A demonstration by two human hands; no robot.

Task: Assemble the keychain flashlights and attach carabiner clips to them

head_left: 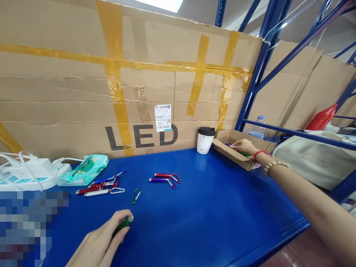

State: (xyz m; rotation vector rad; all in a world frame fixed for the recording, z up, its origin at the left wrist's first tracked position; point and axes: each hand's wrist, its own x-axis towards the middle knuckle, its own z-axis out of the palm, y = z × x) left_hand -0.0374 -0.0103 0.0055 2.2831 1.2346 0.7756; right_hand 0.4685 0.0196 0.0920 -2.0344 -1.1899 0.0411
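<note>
My left hand (104,237) is closed around a small green flashlight (122,226), its silver end sticking out past the thumb and forefinger. Just beyond it on the blue tabletop lies a loose green carabiner (135,196). At the far right, my right hand (243,146) reaches into an open cardboard box (232,155), fingers curled down; what they grip, if anything, is hidden. Small blue and green pieces show in the box beside the fingers. A red flashlight (163,175) and a purple flashlight (159,180), both with carabiners, lie side by side mid-table.
Several flashlights with carabiners, including a silver one (97,193), lie at left. Behind them are a tissue pack (91,168) and a power strip (59,174) with cables. A lidded paper cup (204,142) stands by the box. A cardboard wall (69,111) closes the back.
</note>
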